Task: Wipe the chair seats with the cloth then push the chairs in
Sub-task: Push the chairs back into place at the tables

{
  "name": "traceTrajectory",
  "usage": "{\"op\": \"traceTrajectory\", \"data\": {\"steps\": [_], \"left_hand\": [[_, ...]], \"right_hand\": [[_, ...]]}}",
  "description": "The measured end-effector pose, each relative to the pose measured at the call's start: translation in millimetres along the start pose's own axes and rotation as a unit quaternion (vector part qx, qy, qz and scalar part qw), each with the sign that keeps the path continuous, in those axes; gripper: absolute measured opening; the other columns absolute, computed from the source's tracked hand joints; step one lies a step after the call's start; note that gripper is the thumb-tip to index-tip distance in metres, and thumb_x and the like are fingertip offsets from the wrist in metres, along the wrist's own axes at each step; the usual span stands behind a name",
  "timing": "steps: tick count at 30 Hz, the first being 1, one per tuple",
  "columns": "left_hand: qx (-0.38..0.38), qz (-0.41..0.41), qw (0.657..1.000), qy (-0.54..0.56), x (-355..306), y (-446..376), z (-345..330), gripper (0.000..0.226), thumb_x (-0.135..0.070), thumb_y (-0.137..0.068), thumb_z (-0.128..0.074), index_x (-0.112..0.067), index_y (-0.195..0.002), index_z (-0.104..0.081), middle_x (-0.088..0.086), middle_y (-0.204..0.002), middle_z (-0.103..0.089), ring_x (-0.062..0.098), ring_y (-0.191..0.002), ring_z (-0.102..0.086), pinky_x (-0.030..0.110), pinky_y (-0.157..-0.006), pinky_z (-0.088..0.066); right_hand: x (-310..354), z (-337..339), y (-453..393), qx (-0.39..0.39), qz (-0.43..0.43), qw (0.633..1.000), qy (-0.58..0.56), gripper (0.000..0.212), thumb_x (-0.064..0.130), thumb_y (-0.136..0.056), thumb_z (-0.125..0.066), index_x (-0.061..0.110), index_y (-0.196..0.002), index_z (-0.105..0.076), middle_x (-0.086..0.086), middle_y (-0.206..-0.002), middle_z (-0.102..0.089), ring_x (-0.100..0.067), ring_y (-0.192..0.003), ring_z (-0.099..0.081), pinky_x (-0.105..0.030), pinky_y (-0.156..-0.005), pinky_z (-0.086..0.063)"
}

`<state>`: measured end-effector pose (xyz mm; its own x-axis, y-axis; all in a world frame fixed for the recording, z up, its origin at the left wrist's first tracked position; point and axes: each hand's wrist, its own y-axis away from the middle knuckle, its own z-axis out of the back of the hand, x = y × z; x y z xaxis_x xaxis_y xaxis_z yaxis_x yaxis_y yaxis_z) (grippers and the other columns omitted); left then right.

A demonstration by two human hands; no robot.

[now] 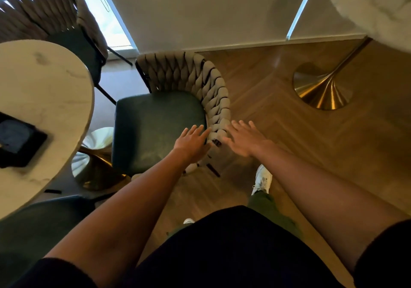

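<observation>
While both arms reach forward and down, the left hand [193, 144] and the right hand [244, 139] are spread, with straight fingers, and neither one holds anything. They lie on the two sides of the near end of the woven back [201, 83] of the chair: the left hand is on the inner side, over the dark green seat [155, 127], and the right hand is on the outer side, over the wood floor [289, 132]. Whether the palms already touch the back, I cannot tell; they are at least just beside it. I see no cloth in either hand or anywhere on the seat. From the hands, the chair lies ahead and to the left, and the round marble table [44, 100] is further left, so the seat faces the table and its front edge is near the table rim, not yet under it. The push, as I judge it, must go leftward, from the back toward the table and its brass base [97, 172]. Both hands are about equally near to the back, the left one slightly lower. A second chair [51, 11] stands beyond the table, near the window.
</observation>
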<state>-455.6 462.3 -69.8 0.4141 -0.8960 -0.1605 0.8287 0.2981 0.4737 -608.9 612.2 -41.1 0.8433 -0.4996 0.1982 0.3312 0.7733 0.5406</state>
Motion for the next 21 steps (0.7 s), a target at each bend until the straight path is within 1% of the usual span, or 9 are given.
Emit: {"op": "traceTrajectory", "data": {"steps": [3,7,11,15,19,21], "left_hand": [[-0.001,0.026,0.999,0.036,-24.8,-48.1,10.7,0.065,-0.055,-0.107,-0.03,-0.028,-0.162,-0.011,0.005,-0.17,-0.012,0.028,-0.157,-0.008,0.049,-0.127,-0.01],[0.0,0.054,0.996,0.078,-64.0,-102.8,30.5,0.062,-0.053,-0.107,-0.031,-0.025,-0.16,-0.019,0.007,-0.168,-0.018,0.03,-0.155,-0.015,0.05,-0.126,-0.017],[-0.036,0.094,0.99,0.098,-88.0,-142.9,54.7,0.062,-0.055,-0.106,-0.032,-0.026,-0.16,-0.02,0.006,-0.167,-0.022,0.028,-0.154,-0.019,0.051,-0.124,-0.023],[-0.037,0.107,0.989,0.093,-96.3,-166.2,79.5,0.061,-0.05,-0.106,-0.037,-0.024,-0.16,-0.022,0.007,-0.167,-0.022,0.027,-0.154,-0.021,0.051,-0.124,-0.024],[-0.045,0.156,0.981,0.107,-85.6,-188.9,98.0,0.061,-0.051,-0.106,-0.037,-0.026,-0.16,-0.022,0.006,-0.167,-0.023,0.027,-0.154,-0.019,0.048,-0.125,-0.022],[-0.059,0.172,0.975,0.126,-76.3,-200.5,103.3,0.061,-0.051,-0.106,-0.038,-0.026,-0.16,-0.023,0.006,-0.166,-0.025,0.028,-0.154,-0.021,0.049,-0.124,-0.023]], "right_hand": [[-53.7,17.7,-29.9,0.019,0.012,1.0,0.009,0.066,0.054,-0.107,-0.021,0.021,-0.163,-0.008,-0.007,-0.171,-0.002,-0.028,-0.157,0.001,-0.051,-0.125,0.001],[-122.5,49.6,-67.1,0.039,0.022,0.999,0.024,0.066,0.053,-0.107,-0.023,0.021,-0.163,-0.009,-0.008,-0.171,-0.003,-0.03,-0.157,-0.002,-0.052,-0.125,-0.001],[-174.0,84.2,-97.1,0.054,0.048,0.996,0.056,0.065,0.051,-0.108,-0.024,0.019,-0.163,-0.01,-0.008,-0.17,-0.005,-0.03,-0.156,-0.004,-0.052,-0.125,-0.002],[-195.0,114.4,-122.6,0.071,0.061,0.994,0.059,0.065,0.052,-0.108,-0.023,0.019,-0.163,-0.012,-0.008,-0.17,-0.005,-0.029,-0.156,-0.004,-0.052,-0.125,-0.002],[-197.1,139.9,-154.5,0.068,0.082,0.992,0.061,0.066,0.053,-0.107,-0.024,0.02,-0.163,-0.013,-0.007,-0.17,-0.007,-0.028,-0.156,-0.006,-0.051,-0.125,-0.002],[-194.6,152.7,-173.2,0.067,0.097,0.991,0.066,0.066,0.055,-0.107,-0.024,0.022,-0.163,-0.012,-0.005,-0.17,-0.007,-0.026,-0.157,-0.006,-0.051,-0.126,-0.001]]}}
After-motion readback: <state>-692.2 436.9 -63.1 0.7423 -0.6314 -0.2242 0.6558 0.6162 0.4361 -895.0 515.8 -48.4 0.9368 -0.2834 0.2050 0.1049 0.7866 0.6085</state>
